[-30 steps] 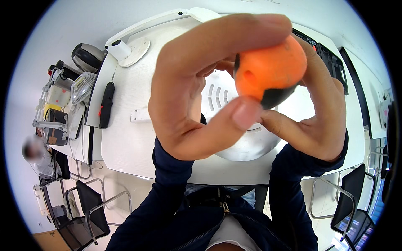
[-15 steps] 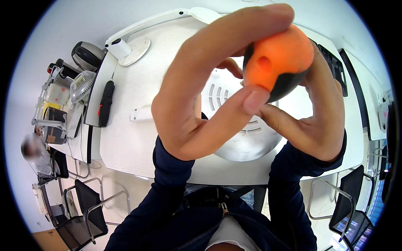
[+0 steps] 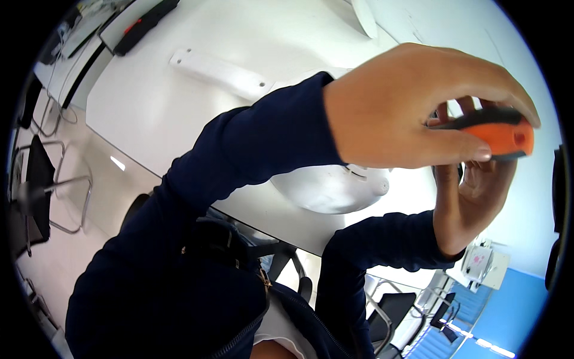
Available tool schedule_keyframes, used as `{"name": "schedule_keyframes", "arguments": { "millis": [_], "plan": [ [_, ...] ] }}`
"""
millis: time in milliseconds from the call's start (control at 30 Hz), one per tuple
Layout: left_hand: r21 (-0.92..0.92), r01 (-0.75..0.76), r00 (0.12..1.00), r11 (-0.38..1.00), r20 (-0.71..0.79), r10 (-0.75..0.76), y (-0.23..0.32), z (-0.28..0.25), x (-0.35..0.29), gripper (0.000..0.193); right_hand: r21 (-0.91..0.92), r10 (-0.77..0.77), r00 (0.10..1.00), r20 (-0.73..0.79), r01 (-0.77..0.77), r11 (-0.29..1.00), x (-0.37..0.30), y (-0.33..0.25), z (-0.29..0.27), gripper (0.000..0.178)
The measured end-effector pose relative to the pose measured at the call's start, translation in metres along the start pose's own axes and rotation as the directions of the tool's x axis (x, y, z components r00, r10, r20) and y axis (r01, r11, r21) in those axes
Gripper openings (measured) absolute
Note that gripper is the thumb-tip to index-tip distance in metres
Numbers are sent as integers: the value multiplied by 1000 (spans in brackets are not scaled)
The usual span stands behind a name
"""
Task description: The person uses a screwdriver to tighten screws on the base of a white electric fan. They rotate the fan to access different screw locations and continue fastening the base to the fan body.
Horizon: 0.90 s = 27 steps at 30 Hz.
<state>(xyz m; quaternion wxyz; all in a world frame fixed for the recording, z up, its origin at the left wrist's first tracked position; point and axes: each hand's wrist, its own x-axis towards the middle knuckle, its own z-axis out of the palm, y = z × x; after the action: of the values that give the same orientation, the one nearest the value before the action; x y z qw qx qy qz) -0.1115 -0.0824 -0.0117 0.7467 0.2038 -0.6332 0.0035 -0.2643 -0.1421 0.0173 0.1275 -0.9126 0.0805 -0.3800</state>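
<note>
My left hand (image 3: 406,107) is closed round an orange and black screwdriver handle (image 3: 505,134), held up at the right with its rounded butt end toward me. The screwdriver's shaft is out of sight behind the hands. My right hand (image 3: 481,197) is curled below and behind the handle; its fingers are partly hidden, and what they grip I cannot make out. Under the raised hands, on the white table (image 3: 149,113), lies a shiny silver domed piece (image 3: 335,191) with slots, partly covered by my left arm and hand.
A white bar (image 3: 218,75) with small holes lies across the table beside my left forearm. Farther left is a long black tool (image 3: 143,27) with a red part. Black chairs (image 3: 45,191) stand at the left, and another chair (image 3: 394,311) at the lower right.
The view has turned and swung to the right. The screwdriver handle and both hands have shifted right and lower in the picture; the left hand still grips the handle.
</note>
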Motion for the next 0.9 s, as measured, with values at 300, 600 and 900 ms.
{"name": "schedule_keyframes", "arguments": {
  "millis": [300, 600, 900],
  "plan": [
    [46, -104, 985, 993, -130, 109, -9, 3, 1, 32, 136, 48, 999, 6, -48, 989, 2, 5, -8, 69],
    [112, -99, 984, 989, -136, 114, -20, 2, -1, 39, 58, -30, 997, 72, 26, 998, 6, 13, -14, 73],
    [142, -67, 985, 988, -148, 88, -21, 5, -3, 38, 93, -24, 999, 49, 19, 995, 10, 3, -5, 67]
  ]
}}
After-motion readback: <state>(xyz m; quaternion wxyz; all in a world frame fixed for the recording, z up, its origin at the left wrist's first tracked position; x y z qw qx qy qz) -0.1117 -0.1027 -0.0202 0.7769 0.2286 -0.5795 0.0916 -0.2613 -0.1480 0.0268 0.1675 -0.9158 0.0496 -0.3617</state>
